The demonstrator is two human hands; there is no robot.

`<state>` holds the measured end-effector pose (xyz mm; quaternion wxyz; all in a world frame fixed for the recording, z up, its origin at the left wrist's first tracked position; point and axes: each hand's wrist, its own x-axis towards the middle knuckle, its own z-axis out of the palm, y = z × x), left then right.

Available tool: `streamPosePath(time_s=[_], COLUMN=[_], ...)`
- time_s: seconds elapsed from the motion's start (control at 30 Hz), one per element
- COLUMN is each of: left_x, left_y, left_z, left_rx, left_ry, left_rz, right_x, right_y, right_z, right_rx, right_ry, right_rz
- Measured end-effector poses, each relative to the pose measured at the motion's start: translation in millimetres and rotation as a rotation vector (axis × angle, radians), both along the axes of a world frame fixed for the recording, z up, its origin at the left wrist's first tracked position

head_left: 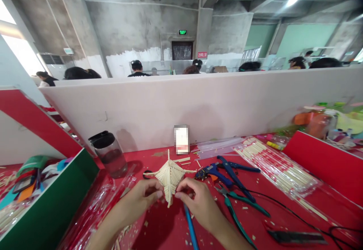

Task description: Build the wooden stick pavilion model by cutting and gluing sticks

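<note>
Between two hands, over the red table (pixel 159 225), lies the model (pixel 169 176), a four-pointed form of pale sticks. Its sticks slant in chevrons from a central ridge; thin tips project upward, downward and to both sides. The left hand (pixel 148 194) grasps the lower left edge between thumb and fingers; the right hand (pixel 197 199) pinches the lower right edge likewise.

A white panel (pixel 159 108) bounds the far side, a green board (pixel 61 201) the left and a red board (pixel 326 166) the right. Red surface shows between the forearms, shaded and strewn with chips. The pliers (pixel 236 201) lie near the right forearm, and the bottle (pixel 112 157) stands beyond the left hand.

The model's underside and some fingertips are hidden. A black ring (pixel 147 174) is partly covered by the left tip. Both forearms are cut off below, and a card (pixel 181 140) by the panel is pixelated.
</note>
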<state>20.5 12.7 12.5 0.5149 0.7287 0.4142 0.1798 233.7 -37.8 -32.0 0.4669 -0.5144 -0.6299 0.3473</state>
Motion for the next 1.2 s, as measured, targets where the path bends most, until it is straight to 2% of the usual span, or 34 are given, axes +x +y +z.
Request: streamPosePath(time_s=[0.3,0.63,0.83,0.93,1.07,1.2], left_x=[2,10,9,2,-21,-49], left_y=[3,0,0,4,13,20], left_z=[-14.7,-4.9,-4.6,-4.8,-4.6,-8.2], left_rx=[-0.074,-0.077,-0.039,-0.007,0.129,0.277], left_ry=[-0.070,-0.092,-0.064,0.003,0.142,0.437], left_rz=[0.002,0.015,0.001,0.008,0.116,0.195], right_x=[-2,-1,12,20,29,37], right_y=[0,1,2,4,5,4], right_z=[-2.1,2.7,9.3,10.7,14.4,17.9], right_rx=[0.021,0.015,-0.026,-0.030,-0.082,-0.139], right_ry=[-0.023,-0.009,-0.029,-0.056,-0.126,-0.328], right_rz=[-0.014,-0.012,0.030,0.038,0.090,0.144])
